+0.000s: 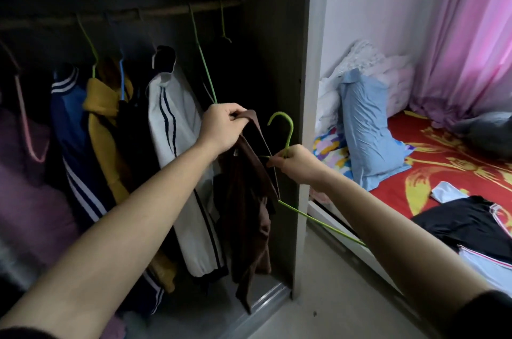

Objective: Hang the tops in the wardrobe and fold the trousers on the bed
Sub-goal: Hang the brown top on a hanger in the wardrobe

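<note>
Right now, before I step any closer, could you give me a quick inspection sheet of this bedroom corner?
Surface: bed, red patterned sheet.
Job's things: brown top, green hanger partly inside it; white jacket, yellow top, blue jacket on rail; dark garment on bed.
Clutter: blue pillow, white cloth on bed.
Grips: left hand pinches the top's collar; right hand holds the hanger below its hook.
Cables: nothing seen.
Surroundings: open wardrobe, pink curtain, grey floor.
</note>
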`<state>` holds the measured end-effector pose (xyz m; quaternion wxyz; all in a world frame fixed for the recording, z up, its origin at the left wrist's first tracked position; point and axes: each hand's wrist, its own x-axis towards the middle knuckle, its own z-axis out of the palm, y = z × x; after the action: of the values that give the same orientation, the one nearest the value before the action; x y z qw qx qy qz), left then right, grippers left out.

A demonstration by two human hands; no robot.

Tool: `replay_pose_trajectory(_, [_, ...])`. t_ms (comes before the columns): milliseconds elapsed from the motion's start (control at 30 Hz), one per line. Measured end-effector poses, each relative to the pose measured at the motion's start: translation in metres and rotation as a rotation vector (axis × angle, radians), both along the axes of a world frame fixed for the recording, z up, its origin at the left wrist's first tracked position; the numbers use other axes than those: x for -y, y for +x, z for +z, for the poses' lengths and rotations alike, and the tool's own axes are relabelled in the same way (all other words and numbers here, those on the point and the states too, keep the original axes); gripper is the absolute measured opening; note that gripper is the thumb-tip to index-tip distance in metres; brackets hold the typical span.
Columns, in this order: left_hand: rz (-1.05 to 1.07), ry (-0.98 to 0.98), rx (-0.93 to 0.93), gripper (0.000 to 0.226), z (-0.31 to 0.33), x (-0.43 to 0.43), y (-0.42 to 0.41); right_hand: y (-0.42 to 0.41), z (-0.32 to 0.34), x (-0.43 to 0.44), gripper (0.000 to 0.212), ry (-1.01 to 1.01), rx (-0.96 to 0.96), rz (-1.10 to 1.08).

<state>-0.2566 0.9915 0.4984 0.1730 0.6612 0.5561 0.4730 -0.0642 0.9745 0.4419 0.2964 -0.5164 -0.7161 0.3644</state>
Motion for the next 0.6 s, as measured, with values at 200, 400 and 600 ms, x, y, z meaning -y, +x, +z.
replay_pose_trajectory(200, [-0.137,-0.107,0.098,0.006,0.003,0.005,0.034,0.012,0.005,0.001,0.023,-0.085,-0.492,-0.15])
replay_pose_trajectory(400, [-0.333,-0.186,0.057,0.01,0.016,0.008,0.053,0.026,0.003,-0.001,0.024,-0.072,-0.352,-0.193])
replay_pose_trajectory(600, [-0.366,-0.188,-0.1,0.057,0.012,-0.02,0.026,0.057,0.035,-0.003,0.029,-0.025,-0.613,-0.177])
